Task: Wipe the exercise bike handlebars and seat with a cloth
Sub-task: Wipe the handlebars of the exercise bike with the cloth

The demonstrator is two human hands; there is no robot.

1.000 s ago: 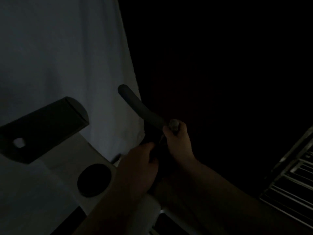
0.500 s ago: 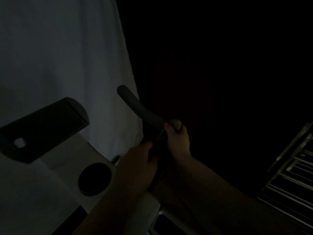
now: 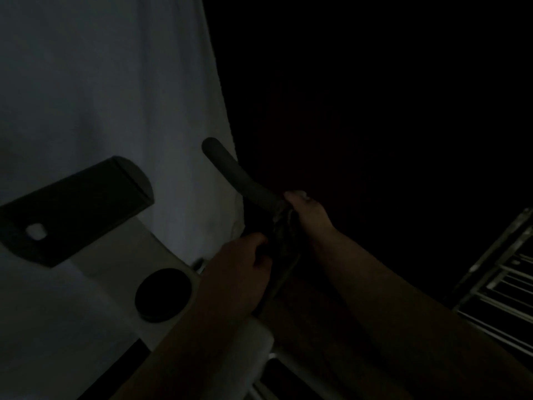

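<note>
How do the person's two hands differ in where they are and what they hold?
The right hand sits higher, gripping the cloth against the handlebar. The left hand is lower and nearer the camera, its fingers curled at the cloth's hanging end; the dimness hides its grip. Both meet the same cloth.

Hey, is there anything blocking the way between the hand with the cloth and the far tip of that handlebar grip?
Nothing visible does. The right hand grips the cloth at the near end of the handlebar grip, and the grip runs bare up to its rounded tip. The picture is very dark, so small things could go unseen.
</note>
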